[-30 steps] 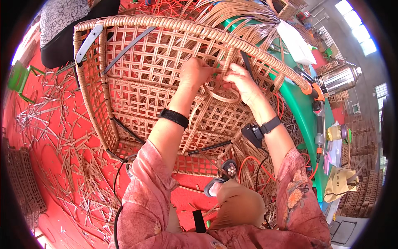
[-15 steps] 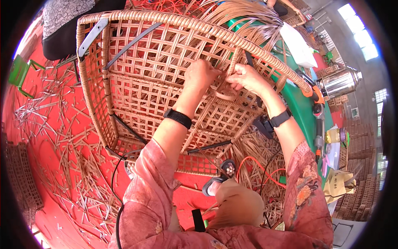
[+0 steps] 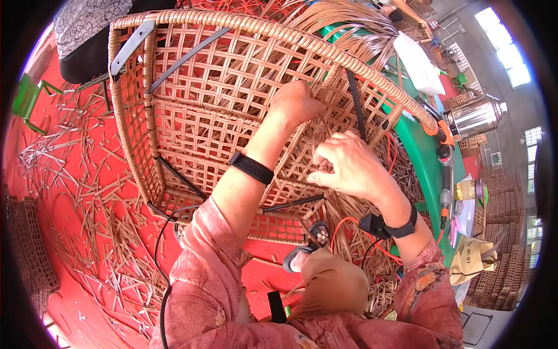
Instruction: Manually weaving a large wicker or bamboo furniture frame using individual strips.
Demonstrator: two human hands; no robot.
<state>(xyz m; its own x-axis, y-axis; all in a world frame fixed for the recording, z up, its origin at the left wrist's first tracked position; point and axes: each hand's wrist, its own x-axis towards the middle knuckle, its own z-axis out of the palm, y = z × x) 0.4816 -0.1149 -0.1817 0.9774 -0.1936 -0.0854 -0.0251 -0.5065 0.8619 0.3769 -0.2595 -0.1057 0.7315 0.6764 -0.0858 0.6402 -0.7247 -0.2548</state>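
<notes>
A large woven cane basket [image 3: 203,119], tilted with its open side toward me, fills the upper middle of the view. Its thick rim [image 3: 279,34] is wrapped with cane. My left hand [image 3: 296,104] is closed by the wrapped bar near the basket's right part, and a thin cane strip [image 3: 319,123] comes from its fingertips. Lower and to the right, my right hand [image 3: 351,166] has its fingers curled over and the thumb apart. What lies inside those fingers is hidden. Dark flat bars [image 3: 356,104] brace the frame beside both hands.
Cut cane scraps [image 3: 110,198] litter the red floor. A bundle of long cane strips [image 3: 343,23] lies on a green table [image 3: 427,166] at the right, near a power tool [image 3: 446,174] and a steel flask [image 3: 476,116]. A green chair [image 3: 29,102] is far left. Another person's arm [image 3: 407,9] shows top right.
My right hand has drawn away from the left, down and toward me. The cane loop between the hands is gone from sight. My left hand has shifted slightly right.
</notes>
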